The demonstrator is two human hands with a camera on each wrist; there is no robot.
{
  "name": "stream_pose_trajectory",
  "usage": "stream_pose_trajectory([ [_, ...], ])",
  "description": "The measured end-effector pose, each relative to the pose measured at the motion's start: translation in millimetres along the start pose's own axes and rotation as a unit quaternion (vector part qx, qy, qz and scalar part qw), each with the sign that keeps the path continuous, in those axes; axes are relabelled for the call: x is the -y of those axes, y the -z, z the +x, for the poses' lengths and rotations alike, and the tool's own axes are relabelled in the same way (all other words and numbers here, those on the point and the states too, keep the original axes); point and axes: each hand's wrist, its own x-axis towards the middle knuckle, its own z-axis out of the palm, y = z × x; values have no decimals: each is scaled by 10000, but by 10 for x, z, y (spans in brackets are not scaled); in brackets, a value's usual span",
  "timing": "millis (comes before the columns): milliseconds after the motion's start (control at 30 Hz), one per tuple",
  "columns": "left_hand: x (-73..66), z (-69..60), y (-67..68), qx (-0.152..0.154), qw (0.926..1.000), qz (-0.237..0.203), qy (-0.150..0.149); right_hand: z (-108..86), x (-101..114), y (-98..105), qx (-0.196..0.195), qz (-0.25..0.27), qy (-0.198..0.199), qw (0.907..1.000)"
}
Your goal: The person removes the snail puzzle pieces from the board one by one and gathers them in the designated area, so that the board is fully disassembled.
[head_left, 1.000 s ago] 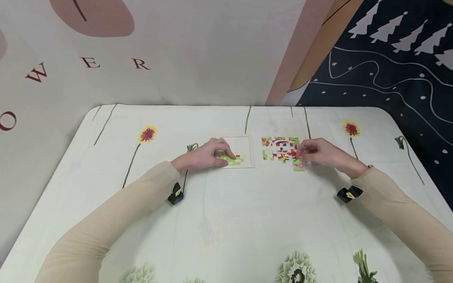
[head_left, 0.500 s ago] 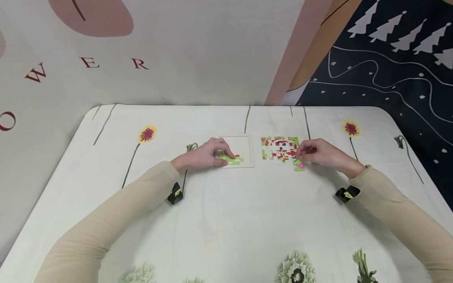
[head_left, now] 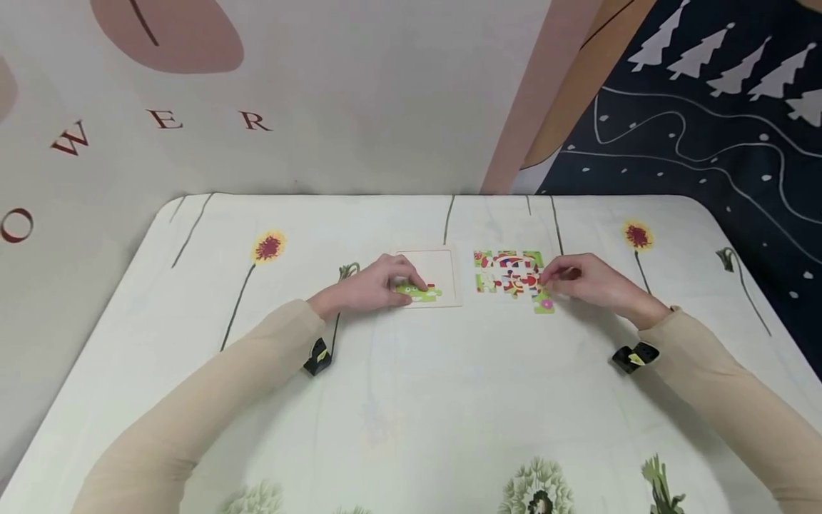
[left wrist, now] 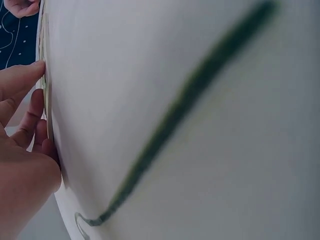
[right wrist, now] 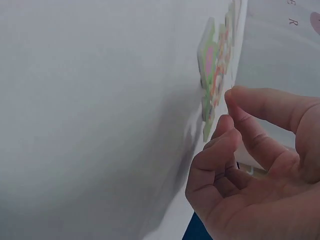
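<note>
My left hand (head_left: 379, 282) rests on the left part of a flat puzzle board (head_left: 439, 260). Its thumb and index finger touch joined green puzzle pieces (head_left: 420, 293) along the board's near side. My right hand (head_left: 581, 280) is at the right edge of a group of colourful puzzle pieces (head_left: 507, 268) lying right of the board. In the right wrist view its fingers (right wrist: 265, 105) are bent with the tips near those pieces; I see no piece gripped between them. A green piece with a pink spot (head_left: 544, 304) lies just below the right fingertips. The left palm hides the board's left edge.
A white cloth (head_left: 411, 400) with printed flowers and stems covers the table. Behind its far edge stands a pale wall (head_left: 359, 128) with printed letters. A dark panel with white trees (head_left: 700, 143) is at the right.
Both hands stay nearly where they were; the right fingertips remain beside the loose pieces. The head view tilts very slightly. No piece has visibly moved.
</note>
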Motion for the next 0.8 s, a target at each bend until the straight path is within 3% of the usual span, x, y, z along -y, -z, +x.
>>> stream_pose_trajectory([
  [233, -1, -34, -12, -78, 9997, 129, -175, -25, -42, -12, 27, 3, -42, 10000],
  [800, -21, -58, 19, -187, 9995, 91, -244, -66, -14, -36, -21, -35, 113, 9999],
])
